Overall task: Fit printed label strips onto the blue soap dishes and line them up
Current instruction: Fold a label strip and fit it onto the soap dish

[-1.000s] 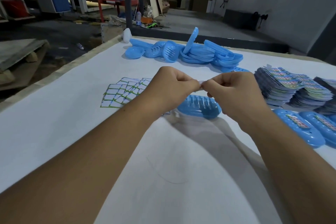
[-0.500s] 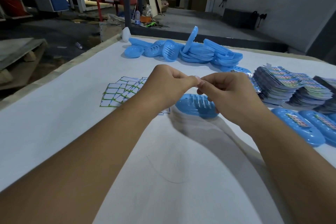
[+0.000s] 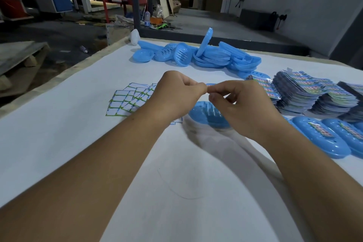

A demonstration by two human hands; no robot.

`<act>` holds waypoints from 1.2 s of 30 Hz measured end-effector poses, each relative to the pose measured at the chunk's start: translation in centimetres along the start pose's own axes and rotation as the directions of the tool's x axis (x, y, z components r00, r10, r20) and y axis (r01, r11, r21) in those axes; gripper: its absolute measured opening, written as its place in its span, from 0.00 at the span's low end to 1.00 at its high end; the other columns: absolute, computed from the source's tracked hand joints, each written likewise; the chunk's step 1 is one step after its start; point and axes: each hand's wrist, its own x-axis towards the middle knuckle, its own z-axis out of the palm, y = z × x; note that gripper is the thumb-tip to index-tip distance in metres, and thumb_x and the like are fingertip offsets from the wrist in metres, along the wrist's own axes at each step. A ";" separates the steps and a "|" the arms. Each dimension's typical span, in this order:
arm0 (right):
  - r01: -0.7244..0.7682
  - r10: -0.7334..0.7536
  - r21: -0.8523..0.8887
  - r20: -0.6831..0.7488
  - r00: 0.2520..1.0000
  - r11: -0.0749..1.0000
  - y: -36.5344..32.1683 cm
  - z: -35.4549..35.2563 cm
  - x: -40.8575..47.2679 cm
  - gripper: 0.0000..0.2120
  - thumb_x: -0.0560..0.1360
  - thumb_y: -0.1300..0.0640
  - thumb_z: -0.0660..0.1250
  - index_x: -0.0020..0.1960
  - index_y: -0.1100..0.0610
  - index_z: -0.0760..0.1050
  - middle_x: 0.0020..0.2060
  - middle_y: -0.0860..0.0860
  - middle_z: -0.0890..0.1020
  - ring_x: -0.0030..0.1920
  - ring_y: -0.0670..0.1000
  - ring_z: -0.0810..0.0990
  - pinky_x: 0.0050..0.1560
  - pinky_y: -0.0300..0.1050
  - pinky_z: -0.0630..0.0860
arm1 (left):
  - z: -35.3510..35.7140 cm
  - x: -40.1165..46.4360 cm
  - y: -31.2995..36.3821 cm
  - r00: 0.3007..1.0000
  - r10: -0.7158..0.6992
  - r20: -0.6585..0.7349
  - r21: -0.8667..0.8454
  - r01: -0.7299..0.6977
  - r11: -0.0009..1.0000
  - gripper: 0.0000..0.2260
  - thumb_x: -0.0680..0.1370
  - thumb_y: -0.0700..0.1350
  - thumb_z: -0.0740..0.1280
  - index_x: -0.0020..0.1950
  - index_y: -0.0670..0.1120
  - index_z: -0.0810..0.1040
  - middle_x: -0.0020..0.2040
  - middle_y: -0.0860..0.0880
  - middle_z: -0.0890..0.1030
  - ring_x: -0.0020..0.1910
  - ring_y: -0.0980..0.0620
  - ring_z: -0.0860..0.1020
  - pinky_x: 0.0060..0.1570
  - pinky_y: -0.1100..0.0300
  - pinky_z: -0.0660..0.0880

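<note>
My left hand (image 3: 176,96) and my right hand (image 3: 241,108) meet fingertip to fingertip above the table and pinch a small pale piece (image 3: 207,91) between them; it is too small to identify. Right under the hands a blue soap dish (image 3: 204,116) lies on the white cloth, slotted side up and partly hidden by my right hand. Stacks of printed label strips (image 3: 306,92) sit at the right. Two dishes with labels fitted (image 3: 320,139) lie side by side in front of the stacks.
A pile of bare blue dishes and lids (image 3: 216,59) lies at the far side of the table. A fan of small white stickers with green edges (image 3: 127,100) is spread left of my hands. The table's left edge (image 3: 59,76) drops to the workshop floor.
My hands have stayed together over the dish, their fingertips working the small piece. My right hand's fingers have shifted slightly; nothing on the table moved.
</note>
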 end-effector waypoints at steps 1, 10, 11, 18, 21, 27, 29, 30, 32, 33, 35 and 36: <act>-0.018 0.018 0.019 -0.010 1.000 1.000 0.0 0.0 0.1 0.10 0.78 0.57 0.68 0.51 0.45 0.86 0.33 0.33 0.82 0.28 0.42 0.76 0.32 0.28 0.68 | 0.1 0.1 0.0 1.000 0.008 -0.005 0.011 -0.008 1.000 0.09 0.76 0.49 0.70 0.42 0.45 0.85 0.16 0.57 0.66 0.14 0.58 0.65 0.14 0.70 0.56; -0.300 0.323 0.152 -0.163 0.932 0.942 1.1 -1.4 1.0 0.10 0.72 0.48 0.72 0.37 0.53 0.84 0.30 0.48 0.84 0.29 0.43 0.76 0.38 0.51 0.80 | 0.3 0.3 -0.4 0.999 0.038 0.013 0.072 -0.039 0.997 0.10 0.77 0.48 0.67 0.41 0.46 0.84 0.18 0.58 0.69 0.16 0.58 0.64 0.16 0.71 0.57; -0.299 0.318 0.139 -0.148 0.936 0.944 1.0 -1.4 0.9 0.11 0.72 0.49 0.71 0.38 0.56 0.84 0.31 0.52 0.84 0.29 0.45 0.74 0.35 0.50 0.78 | 0.3 0.3 -0.4 0.999 0.040 0.019 0.077 -0.041 0.996 0.10 0.77 0.49 0.67 0.41 0.46 0.84 0.18 0.58 0.69 0.16 0.58 0.64 0.16 0.70 0.57; -0.288 0.314 0.175 -0.148 0.938 0.942 0.6 -1.3 0.9 0.05 0.70 0.47 0.68 0.39 0.43 0.83 0.31 0.48 0.84 0.27 0.43 0.73 0.33 0.48 0.75 | 0.5 0.3 -0.6 0.997 0.058 0.040 0.100 -0.062 0.993 0.11 0.76 0.48 0.67 0.40 0.43 0.84 0.20 0.56 0.68 0.19 0.57 0.64 0.17 0.69 0.60; -0.256 0.279 0.159 -0.137 0.951 0.953 0.5 -1.3 0.8 0.04 0.70 0.47 0.71 0.38 0.40 0.83 0.30 0.50 0.83 0.25 0.44 0.69 0.30 0.45 0.71 | 0.5 0.3 -0.8 0.998 0.061 0.031 0.085 -0.063 0.994 0.12 0.76 0.48 0.67 0.42 0.41 0.83 0.20 0.56 0.67 0.19 0.56 0.62 0.16 0.70 0.58; -0.298 0.313 0.130 -0.117 0.942 0.946 1.0 -1.4 0.9 0.07 0.69 0.50 0.70 0.39 0.52 0.83 0.29 0.55 0.81 0.26 0.46 0.68 0.29 0.44 0.69 | 1.1 0.4 -1.2 0.999 0.031 0.015 0.012 -0.031 0.999 0.13 0.75 0.47 0.67 0.33 0.41 0.78 0.18 0.57 0.64 0.15 0.56 0.59 0.18 0.71 0.56; -0.333 0.345 0.128 -0.088 0.934 0.934 1.2 -1.6 0.9 0.10 0.69 0.50 0.71 0.38 0.56 0.83 0.29 0.57 0.80 0.27 0.47 0.69 0.29 0.45 0.69 | 1.2 0.6 -1.3 0.999 0.030 0.015 0.017 -0.030 0.999 0.14 0.73 0.49 0.68 0.31 0.42 0.77 0.20 0.55 0.66 0.17 0.55 0.61 0.19 0.69 0.58; -0.345 0.356 0.125 -0.074 0.932 0.930 1.3 -1.7 0.9 0.11 0.69 0.49 0.72 0.37 0.57 0.83 0.30 0.59 0.80 0.28 0.49 0.69 0.29 0.45 0.69 | 1.4 0.7 -1.4 0.999 0.036 0.021 0.033 -0.037 0.999 0.15 0.73 0.51 0.68 0.34 0.40 0.78 0.22 0.53 0.69 0.20 0.54 0.63 0.21 0.68 0.60; -0.361 0.371 0.127 -0.066 0.926 0.924 1.4 -1.8 1.0 0.14 0.68 0.47 0.74 0.36 0.59 0.82 0.31 0.62 0.79 0.28 0.50 0.69 0.29 0.45 0.69 | 1.7 0.9 -1.6 0.998 0.046 0.036 0.057 -0.048 0.997 0.18 0.72 0.56 0.69 0.39 0.40 0.82 0.27 0.46 0.76 0.24 0.54 0.68 0.26 0.63 0.66; -0.370 0.379 0.122 -0.066 0.923 0.921 1.5 -1.9 1.0 0.15 0.68 0.46 0.75 0.35 0.58 0.82 0.29 0.61 0.77 0.26 0.49 0.69 0.28 0.45 0.69 | 1.9 1.0 -1.7 0.998 0.041 0.039 0.059 -0.044 0.997 0.18 0.72 0.57 0.70 0.40 0.41 0.83 0.31 0.42 0.80 0.26 0.54 0.71 0.30 0.61 0.69; -0.399 0.406 0.102 -0.050 0.913 0.911 1.6 -1.9 1.1 0.13 0.68 0.45 0.76 0.34 0.54 0.82 0.23 0.54 0.74 0.23 0.48 0.68 0.26 0.43 0.68 | 2.3 1.2 -2.0 0.999 0.028 0.033 0.068 -0.030 0.997 0.19 0.72 0.57 0.70 0.40 0.40 0.83 0.37 0.41 0.83 0.29 0.53 0.73 0.35 0.59 0.72; -0.412 0.417 0.093 -0.035 0.908 0.906 1.6 -1.9 1.1 0.13 0.68 0.45 0.77 0.33 0.52 0.82 0.22 0.52 0.74 0.22 0.48 0.67 0.24 0.41 0.68 | 2.4 1.4 -2.0 0.999 0.020 0.029 0.078 -0.022 0.997 0.19 0.71 0.56 0.70 0.40 0.39 0.83 0.36 0.40 0.82 0.30 0.52 0.73 0.35 0.58 0.72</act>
